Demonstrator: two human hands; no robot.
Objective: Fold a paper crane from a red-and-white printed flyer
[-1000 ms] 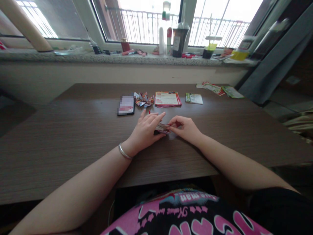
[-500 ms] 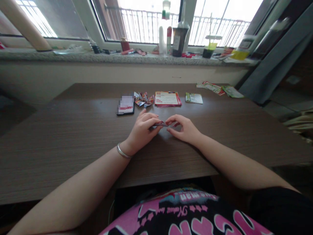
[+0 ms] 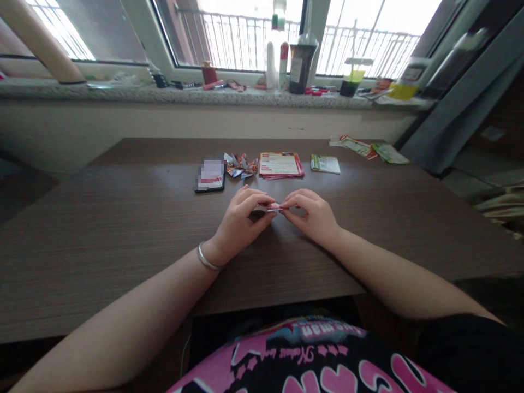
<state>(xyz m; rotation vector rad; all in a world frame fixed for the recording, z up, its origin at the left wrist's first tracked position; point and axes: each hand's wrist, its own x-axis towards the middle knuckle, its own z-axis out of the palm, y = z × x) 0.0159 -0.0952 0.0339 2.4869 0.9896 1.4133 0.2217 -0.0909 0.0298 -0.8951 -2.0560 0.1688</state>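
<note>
left of centre on the worktop (image 3: 102,234), toward the far side, lies a phone (image 3: 210,176), its face blurred out. the left hand (image 3: 242,215) is next, on the near side, a bangle (image 3: 208,256) at its wrist; its fingers are clamped on a small paper (image 3: 273,207), thumb below and the others over the top. beyond this hand, touching or just beside the phone, is a cluster of folded pieces (image 3: 241,166).

the paper sits between the two hands, mostly covered by fingers; i cannot tell whether it touches the worktop. with so little of it showing, a crooked crease could pass unnoticed, and uneven pulling from the two sides could tear it or spring a fold loose.

on the far side, right of the folded pieces, is a stack (image 3: 281,165) with red edges. its lower sheets stick out, so a brush from a knuckle could fan it.

the right hand (image 3: 310,213) has thumb and forefinger together on the paper's right end. that pinch takes in only the tip, so it could slip off if pushed hard.

farther right lie small cards (image 3: 325,164), then loose wrappers (image 3: 359,148) near the far right corner.
</note>
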